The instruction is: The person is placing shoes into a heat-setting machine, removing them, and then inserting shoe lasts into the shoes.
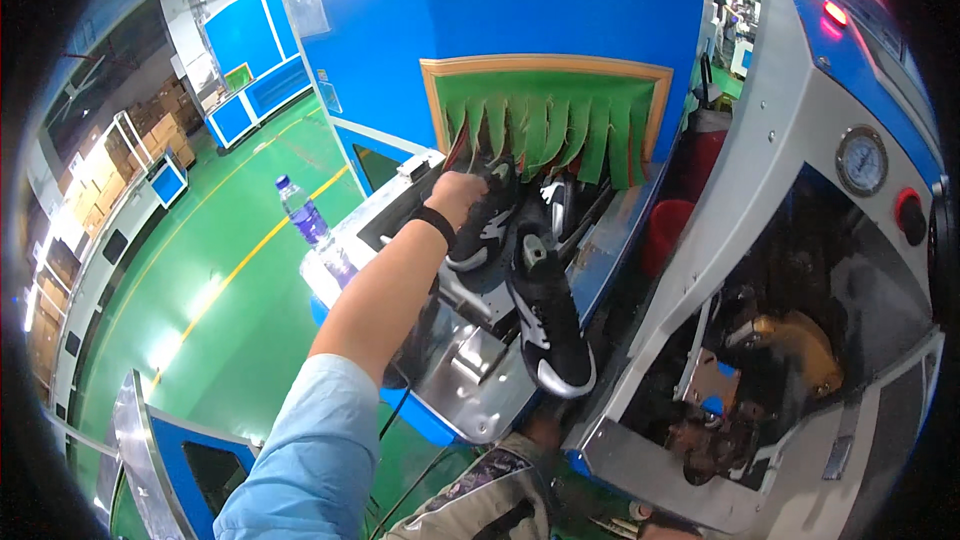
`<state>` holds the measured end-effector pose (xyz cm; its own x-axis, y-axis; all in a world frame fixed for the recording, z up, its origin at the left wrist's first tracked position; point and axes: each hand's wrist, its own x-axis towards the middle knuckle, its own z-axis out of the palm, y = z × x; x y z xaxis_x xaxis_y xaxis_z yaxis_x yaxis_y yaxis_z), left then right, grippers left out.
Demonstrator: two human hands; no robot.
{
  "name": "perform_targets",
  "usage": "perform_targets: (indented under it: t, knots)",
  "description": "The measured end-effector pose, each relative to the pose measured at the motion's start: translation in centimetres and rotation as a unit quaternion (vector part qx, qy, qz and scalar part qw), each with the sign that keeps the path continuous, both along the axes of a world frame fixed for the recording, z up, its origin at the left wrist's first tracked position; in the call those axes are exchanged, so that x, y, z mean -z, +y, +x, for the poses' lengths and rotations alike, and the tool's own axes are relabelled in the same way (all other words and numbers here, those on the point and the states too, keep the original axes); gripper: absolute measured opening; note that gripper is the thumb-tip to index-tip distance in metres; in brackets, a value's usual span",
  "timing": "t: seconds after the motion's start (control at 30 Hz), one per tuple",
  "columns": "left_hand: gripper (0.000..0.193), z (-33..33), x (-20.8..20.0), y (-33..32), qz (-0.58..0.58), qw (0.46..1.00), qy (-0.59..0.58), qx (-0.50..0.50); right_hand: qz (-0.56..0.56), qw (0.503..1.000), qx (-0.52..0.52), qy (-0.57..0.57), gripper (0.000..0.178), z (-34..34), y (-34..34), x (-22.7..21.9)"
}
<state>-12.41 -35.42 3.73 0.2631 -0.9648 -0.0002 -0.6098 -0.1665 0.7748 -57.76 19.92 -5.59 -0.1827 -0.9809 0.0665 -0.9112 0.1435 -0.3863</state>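
Observation:
My left arm, in a light blue sleeve and a black wristband, stretches forward to the end of a conveyor [600,230]. At the strip curtain my left hand [458,198] is closed on the upper of a black sneaker [490,233] with a white sole and white side marking; its fingertips are partly hidden. To the right, a second black-and-white sneaker [548,315] lies with its toe toward me. Behind it, another black-and-white shoe [558,202] sits close to the curtain. My right hand is not visible.
Green curtain strips [545,125] hang in the blue machine's [560,0] opening. A water bottle [302,210] stands left of the conveyor. On the right is a grey machine with a pressure gauge [861,160] and red knob [909,217]. A red bin [668,232] stands between them.

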Motion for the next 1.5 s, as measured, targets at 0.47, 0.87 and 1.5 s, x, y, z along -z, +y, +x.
perform_targets:
  t: [0.47,0.87,1.5]
  knots:
    - [0.052,-6.5,2.1,-2.6,-0.218,0.888,-0.388,-0.118,-0.164,0.979,-0.078,0.093,0.011,-1.0,-1.5,0.4]
    - [0.078,-11.6,-15.3,29.6,-0.276,0.914,0.248,0.166,-0.137,0.877,-0.154,-0.434,0.064,4.3,-1.2,-4.7]
    - [0.04,-24.9,3.0,48.7,-0.176,0.891,-0.075,0.411,-0.274,0.94,0.068,-0.19,0.103,5.9,4.5,-9.8]
